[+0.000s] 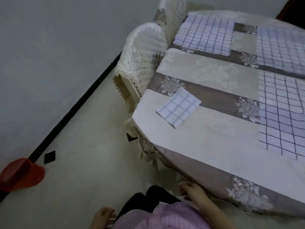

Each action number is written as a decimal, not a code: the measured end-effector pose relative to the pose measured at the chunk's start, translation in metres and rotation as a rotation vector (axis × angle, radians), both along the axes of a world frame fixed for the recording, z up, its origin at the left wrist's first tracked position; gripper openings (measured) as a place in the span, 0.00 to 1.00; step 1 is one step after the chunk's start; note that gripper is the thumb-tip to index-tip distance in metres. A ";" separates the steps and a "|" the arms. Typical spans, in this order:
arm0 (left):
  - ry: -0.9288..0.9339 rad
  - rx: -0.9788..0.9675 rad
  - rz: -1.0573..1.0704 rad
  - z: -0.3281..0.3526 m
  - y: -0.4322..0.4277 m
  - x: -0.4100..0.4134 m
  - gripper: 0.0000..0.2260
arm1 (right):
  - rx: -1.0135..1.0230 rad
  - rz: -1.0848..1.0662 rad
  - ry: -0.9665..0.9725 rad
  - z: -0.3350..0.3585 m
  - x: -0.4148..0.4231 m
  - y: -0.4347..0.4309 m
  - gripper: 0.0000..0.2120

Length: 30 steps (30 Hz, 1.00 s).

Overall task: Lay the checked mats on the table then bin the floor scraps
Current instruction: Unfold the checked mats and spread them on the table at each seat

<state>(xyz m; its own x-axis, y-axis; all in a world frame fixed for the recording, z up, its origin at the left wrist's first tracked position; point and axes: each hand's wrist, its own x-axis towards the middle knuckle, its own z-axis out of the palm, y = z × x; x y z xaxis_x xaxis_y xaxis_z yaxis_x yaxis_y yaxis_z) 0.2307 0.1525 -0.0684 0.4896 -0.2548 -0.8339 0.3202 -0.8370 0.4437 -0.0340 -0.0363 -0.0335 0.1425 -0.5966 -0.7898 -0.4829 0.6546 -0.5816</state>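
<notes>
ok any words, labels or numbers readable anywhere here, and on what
None: no text, label, brand or number shows anywhere in this view.
Mats: grid lines only.
Folded mat: grid lines only.
Tablecloth: floral pattern, no lettering.
Red bin: plain, no visible label.
Black floor scraps: blank.

Head view, downward over table [206, 141] corner

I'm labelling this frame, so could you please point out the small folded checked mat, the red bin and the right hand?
Small folded checked mat [179, 107], head view, centre of its top.
Red bin [21, 175], head view, its side wall.
Right hand [192, 189], head view, back of the hand.
</notes>
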 end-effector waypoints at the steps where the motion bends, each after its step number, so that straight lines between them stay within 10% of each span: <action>1: -0.033 -0.001 -0.057 0.003 -0.007 0.007 0.05 | -0.002 -0.019 -0.011 0.001 0.004 0.001 0.10; 10: -0.189 -0.289 -0.568 0.065 -0.166 0.073 0.06 | -0.216 -0.082 0.033 0.049 0.045 0.005 0.12; 17: -0.801 -0.757 -1.296 0.104 -0.297 0.080 0.16 | -0.493 -0.235 0.093 0.090 0.084 -0.084 0.06; 23: -0.927 -0.591 -1.727 0.081 -0.323 0.085 0.23 | -0.493 -0.411 0.217 0.087 0.100 -0.164 0.19; 30: -0.909 -0.597 -1.740 0.074 -0.324 0.089 0.29 | -0.451 -0.460 0.344 0.074 0.119 -0.190 0.20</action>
<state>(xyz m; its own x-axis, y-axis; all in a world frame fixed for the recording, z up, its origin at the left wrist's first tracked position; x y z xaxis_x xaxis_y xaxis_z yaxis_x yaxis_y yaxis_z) 0.3201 -0.1712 0.0059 -0.3793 -0.9042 -0.1965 -0.9096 0.3254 0.2585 0.0851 -0.2261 0.0400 -0.4129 -0.8141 -0.4084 -0.4209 0.5682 -0.7071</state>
